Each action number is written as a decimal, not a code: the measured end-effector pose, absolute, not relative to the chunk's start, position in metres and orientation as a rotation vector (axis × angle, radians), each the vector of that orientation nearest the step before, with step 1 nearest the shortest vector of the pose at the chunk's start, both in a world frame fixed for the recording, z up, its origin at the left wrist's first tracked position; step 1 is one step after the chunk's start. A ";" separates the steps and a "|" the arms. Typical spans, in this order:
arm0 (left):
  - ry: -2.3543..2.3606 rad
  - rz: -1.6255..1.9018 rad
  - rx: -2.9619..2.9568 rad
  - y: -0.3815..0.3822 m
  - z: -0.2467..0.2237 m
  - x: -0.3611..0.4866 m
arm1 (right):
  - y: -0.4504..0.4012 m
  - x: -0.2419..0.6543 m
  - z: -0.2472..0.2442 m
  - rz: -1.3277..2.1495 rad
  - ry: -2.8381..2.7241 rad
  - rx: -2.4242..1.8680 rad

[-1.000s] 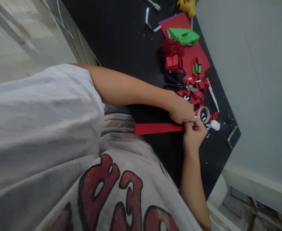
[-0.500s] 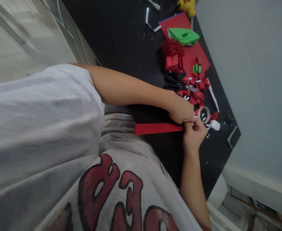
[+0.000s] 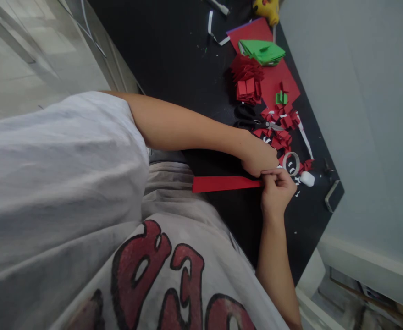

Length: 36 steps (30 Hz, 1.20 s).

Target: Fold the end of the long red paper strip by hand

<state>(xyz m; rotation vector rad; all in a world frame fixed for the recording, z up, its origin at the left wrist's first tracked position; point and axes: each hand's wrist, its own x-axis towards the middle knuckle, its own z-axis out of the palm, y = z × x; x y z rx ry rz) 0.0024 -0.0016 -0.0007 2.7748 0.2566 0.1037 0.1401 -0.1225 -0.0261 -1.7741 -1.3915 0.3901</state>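
A long red paper strip [image 3: 227, 184] stretches from the edge of my lap over the black table. My right hand [image 3: 278, 190] is closed on its far end, thumb and fingers pinched together. Against those fingertips rests my left hand [image 3: 260, 155], curled in with its knuckles up. Its own fingertips are hidden, so whatever they grip there cannot be made out. Just beyond the hands lie a roll of clear tape [image 3: 291, 164] and a small white case [image 3: 307, 178]. Black-handled scissors [image 3: 256, 120] lie beside my left wrist.
Small folded red paper pieces [image 3: 281, 137] and white scraps are scattered near the scissors. Farther left are a red folded stack [image 3: 247, 87], green folded paper [image 3: 262, 51], red sheets [image 3: 287, 80] and a yellow toy [image 3: 268, 10]. A phone [image 3: 334, 196] lies by the table's corner, beside the wall.
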 end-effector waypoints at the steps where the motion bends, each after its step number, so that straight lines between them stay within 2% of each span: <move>1: 0.256 0.104 2.774 -0.002 0.000 0.002 | -0.122 0.140 -0.026 0.391 -1.392 -1.773; 15: 0.289 0.193 2.682 0.000 -0.005 0.006 | -0.122 0.139 -0.025 0.388 -1.402 -1.772; 36: 0.269 0.131 2.731 0.000 -0.006 0.005 | -0.123 0.140 -0.027 0.410 -1.382 -1.740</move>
